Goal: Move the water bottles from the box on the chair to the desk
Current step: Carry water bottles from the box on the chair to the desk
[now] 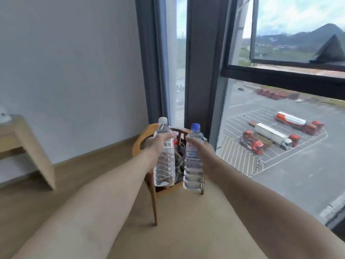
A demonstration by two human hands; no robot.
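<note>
My left hand (158,142) grips a clear water bottle with a white cap (164,161) around its upper body, held upright. My right hand (199,146) grips a second clear bottle with a blue cap (193,169), also upright. Both bottles hang in the air side by side over the wooden chair (151,193) by the window. Something dark lies on the chair seat between the bottles; the box is hidden behind my hands and the bottles. The corner of the light wooden desk (24,139) shows at the far left.
A grey curtain (153,62) and a dark window frame stand right behind the chair. The tall window (280,128) fills the right side. Wooden floor (89,165) lies between the chair and the desk. A white object sits on the desk's edge.
</note>
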